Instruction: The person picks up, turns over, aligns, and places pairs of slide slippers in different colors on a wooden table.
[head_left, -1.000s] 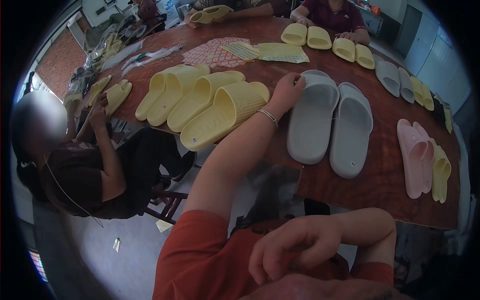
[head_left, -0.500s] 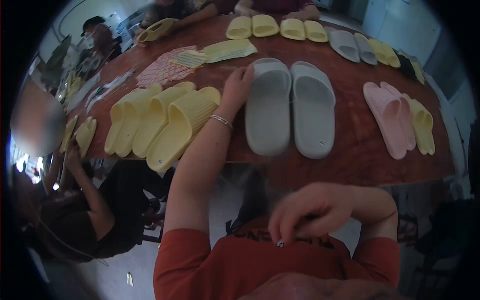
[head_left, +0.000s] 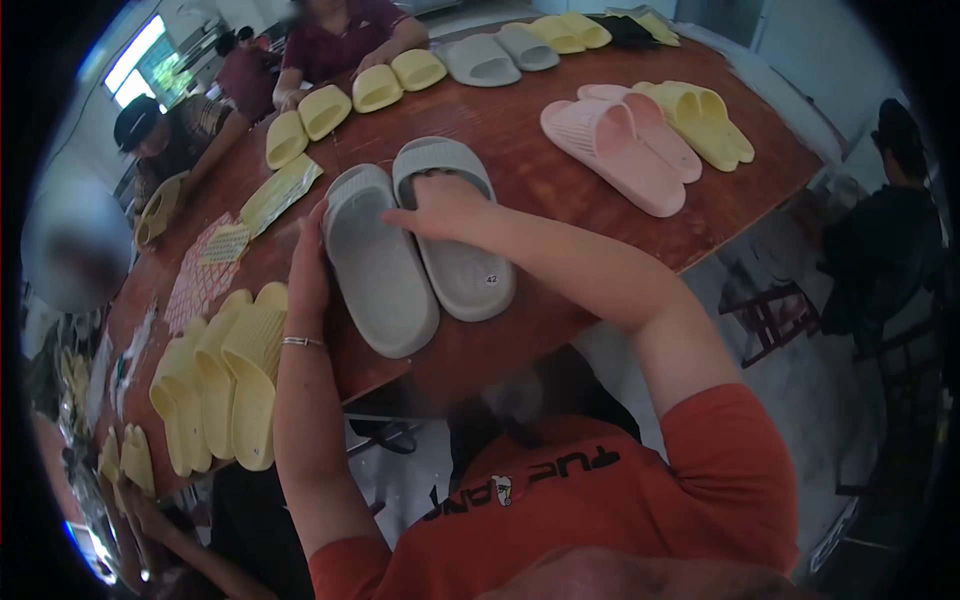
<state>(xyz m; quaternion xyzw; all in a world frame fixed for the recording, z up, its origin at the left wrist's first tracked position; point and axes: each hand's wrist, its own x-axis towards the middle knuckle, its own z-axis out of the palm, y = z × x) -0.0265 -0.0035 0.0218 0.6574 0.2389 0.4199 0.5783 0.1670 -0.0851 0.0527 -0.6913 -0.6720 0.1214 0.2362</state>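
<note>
A pair of grey slippers lies side by side on the table in front of me. My left hand (head_left: 312, 255) is closed against the outer edge of the left grey slipper (head_left: 385, 270), near its strap. My right hand (head_left: 450, 205) reaches into the right grey slipper (head_left: 470, 285), fingers under the strap and hidden there. Its thumb stretches toward the left slipper. Whether those fingers hold anything does not show. A small round sticker reading 42 (head_left: 491, 280) is on the right slipper's heel. Yellow slippers (head_left: 250, 370) stand close by my left forearm.
Pink slippers (head_left: 625, 150) and a yellow pair (head_left: 700, 125) lie to the right. More grey slippers (head_left: 485, 62) and yellow ones (head_left: 325, 110) line the far edge. Printed sheets (head_left: 280, 198) lie at left. Co-workers sit around the wooden table (head_left: 560, 240).
My right hand has come up from my chest, where it pinched a small thing, into the right slipper. My view has turned, so the table now slants.
</note>
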